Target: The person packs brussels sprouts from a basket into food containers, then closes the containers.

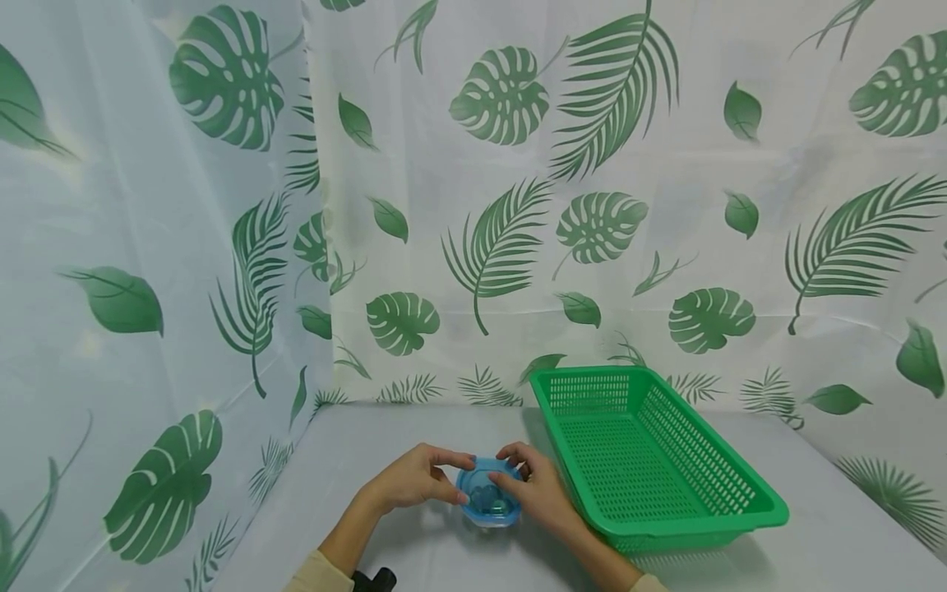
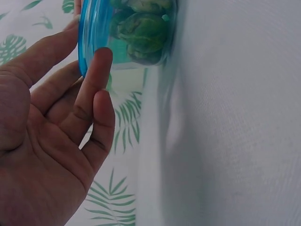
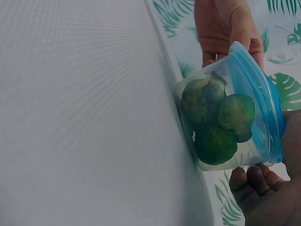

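Note:
A small clear food container (image 1: 491,520) with a blue lid (image 1: 481,472) sits upright on the table between the two hands. Several round, dark green vegetables (image 3: 214,143), like Brussels sprouts, show through its wall. My left hand (image 1: 416,478) grips the lid's rim from the left, thumb at the near side and fingertips at the far edge. From the right, my right hand (image 1: 543,492) holds the lid, its thumb on top and its fingers curled at the far corner. In the right wrist view the lid lies on the container's mouth.
A green perforated plastic basket (image 1: 710,516) stands just right of the right forearm. A black object (image 1: 377,580) shows beside the left sleeve at the bottom edge. Leaf-printed white curtains (image 1: 414,271) rise behind and left of the white table (image 1: 414,427).

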Action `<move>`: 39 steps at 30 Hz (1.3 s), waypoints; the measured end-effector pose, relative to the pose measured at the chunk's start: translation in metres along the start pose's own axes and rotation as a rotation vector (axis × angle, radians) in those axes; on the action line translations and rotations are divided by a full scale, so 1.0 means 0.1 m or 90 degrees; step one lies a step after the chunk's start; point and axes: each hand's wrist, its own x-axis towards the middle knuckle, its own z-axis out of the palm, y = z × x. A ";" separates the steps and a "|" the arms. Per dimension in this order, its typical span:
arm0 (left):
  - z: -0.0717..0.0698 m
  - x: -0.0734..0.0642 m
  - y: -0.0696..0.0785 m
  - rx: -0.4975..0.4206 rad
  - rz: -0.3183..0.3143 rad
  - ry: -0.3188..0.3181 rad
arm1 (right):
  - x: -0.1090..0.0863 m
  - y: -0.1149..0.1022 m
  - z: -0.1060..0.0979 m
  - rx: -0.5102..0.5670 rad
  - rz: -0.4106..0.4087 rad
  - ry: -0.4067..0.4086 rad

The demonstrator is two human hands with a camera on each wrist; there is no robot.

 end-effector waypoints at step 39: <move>0.01 0.05 -0.05 0.071 0.050 0.014 | 0.01 0.04 -0.04 0.086 0.049 -0.044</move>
